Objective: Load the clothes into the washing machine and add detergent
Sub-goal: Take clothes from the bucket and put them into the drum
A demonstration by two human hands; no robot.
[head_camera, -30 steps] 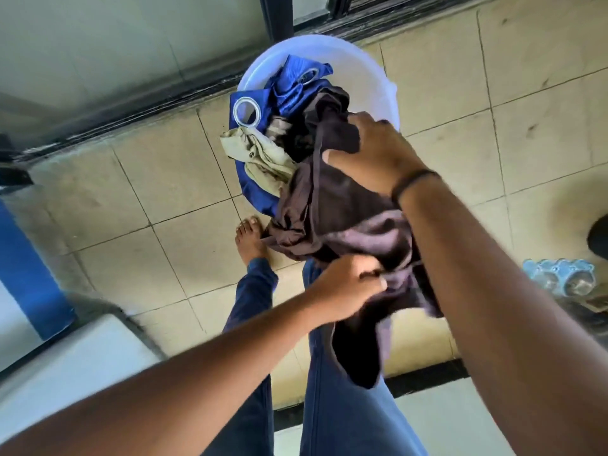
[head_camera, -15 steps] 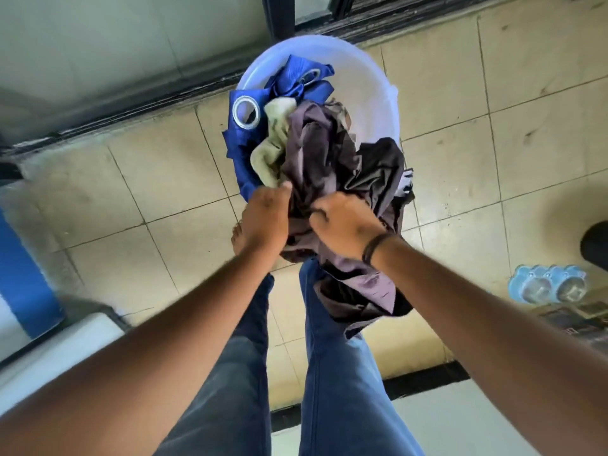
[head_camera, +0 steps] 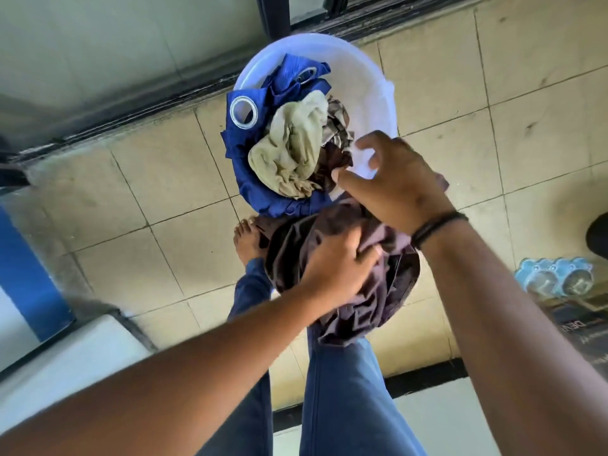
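Cloth is the matter here: a dark brown garment [head_camera: 348,284], bunched at centre frame above the knees, is gripped by the left hand [head_camera: 342,261] with fingers curled into the folds; the right hand [head_camera: 394,182], at one o'clock from it, hovers spread and loose over the white tub [head_camera: 378,90], holding nothing. Soft, light and floppy by the look of it (trailing ends may snag), it wants gathering by the bulk; a beige cloth [head_camera: 292,149] and blue fabric [head_camera: 260,179] lie in the tub at twelve o'clock.
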